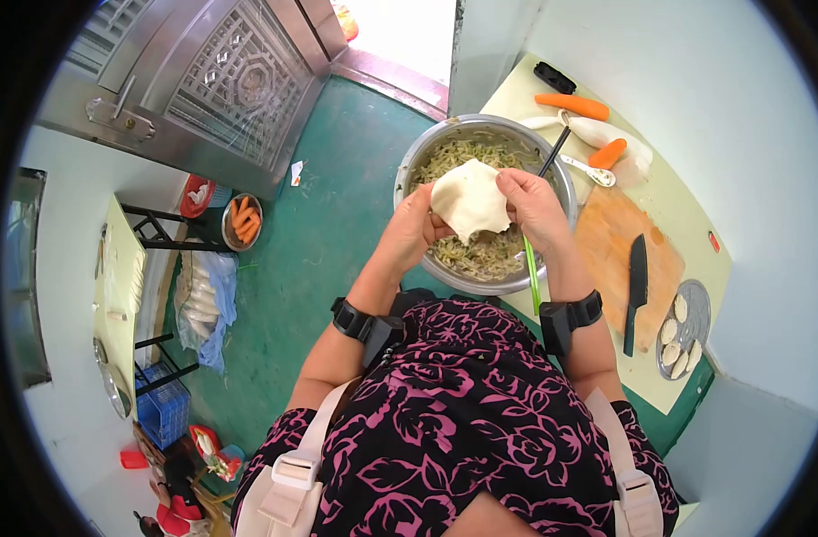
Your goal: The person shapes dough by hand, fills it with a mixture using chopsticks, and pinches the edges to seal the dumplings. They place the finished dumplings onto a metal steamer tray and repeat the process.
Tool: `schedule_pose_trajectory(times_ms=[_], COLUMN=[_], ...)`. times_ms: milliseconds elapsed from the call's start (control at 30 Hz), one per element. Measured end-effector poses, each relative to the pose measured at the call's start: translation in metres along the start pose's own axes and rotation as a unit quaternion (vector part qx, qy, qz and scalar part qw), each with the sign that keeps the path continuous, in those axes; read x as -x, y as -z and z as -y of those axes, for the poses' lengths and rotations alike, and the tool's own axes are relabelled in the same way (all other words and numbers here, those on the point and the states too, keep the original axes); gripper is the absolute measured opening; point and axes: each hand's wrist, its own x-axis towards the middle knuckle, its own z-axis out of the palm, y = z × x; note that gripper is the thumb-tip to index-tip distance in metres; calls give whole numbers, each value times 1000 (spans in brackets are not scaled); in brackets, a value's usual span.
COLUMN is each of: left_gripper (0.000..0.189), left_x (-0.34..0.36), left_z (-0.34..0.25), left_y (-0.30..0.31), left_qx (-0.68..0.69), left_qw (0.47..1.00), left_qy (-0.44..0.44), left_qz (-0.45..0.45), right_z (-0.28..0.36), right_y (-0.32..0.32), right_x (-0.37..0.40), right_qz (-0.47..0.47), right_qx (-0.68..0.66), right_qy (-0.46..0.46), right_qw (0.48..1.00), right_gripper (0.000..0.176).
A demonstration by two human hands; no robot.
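Note:
A round, pale dumpling wrapper [470, 199] is stretched between my two hands. My left hand [415, 224] pinches its left edge, and my right hand [530, 204] grips the right edge. Below them stands a big metal basin [413, 159] of shredded, greenish filling [458, 255]. Dark chopsticks [555, 152] lean over the basin's right side, their bright green part [531, 277] showing below my right hand. Part of the filling is hidden behind the wrapper and my hands.
On the table at right are a cutting board [606, 237], a black knife [637, 282], a plate [694, 304] with several dumplings, carrots [572, 106], a white radish [606, 134] and a spoon [597, 174]. At left, a bowl of carrots [243, 222] sits near another table [123, 268].

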Motion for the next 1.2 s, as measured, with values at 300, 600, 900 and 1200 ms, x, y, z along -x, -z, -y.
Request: schedule_pose_trajectory(times_ms=[300, 600, 900, 1200], left_gripper=[51, 69, 46, 50], left_x=[-18, 20, 26, -1], left_z=[27, 2, 25, 25], left_y=[24, 5, 9, 10], left_qx=[259, 511, 515, 476], left_qw=[958, 841, 846, 874], left_qy=[123, 26, 51, 18], left_qz=[13, 176, 126, 97], right_z=[25, 2, -14, -2], right_y=[-61, -45, -42, 72], right_x=[2, -23, -23, -3], right_qz=[55, -2, -42, -175], right_qx=[422, 376, 611, 419], right_qy=[152, 33, 123, 20], right_qw=[892, 926, 781, 891], right_gripper=[23, 17, 31, 37])
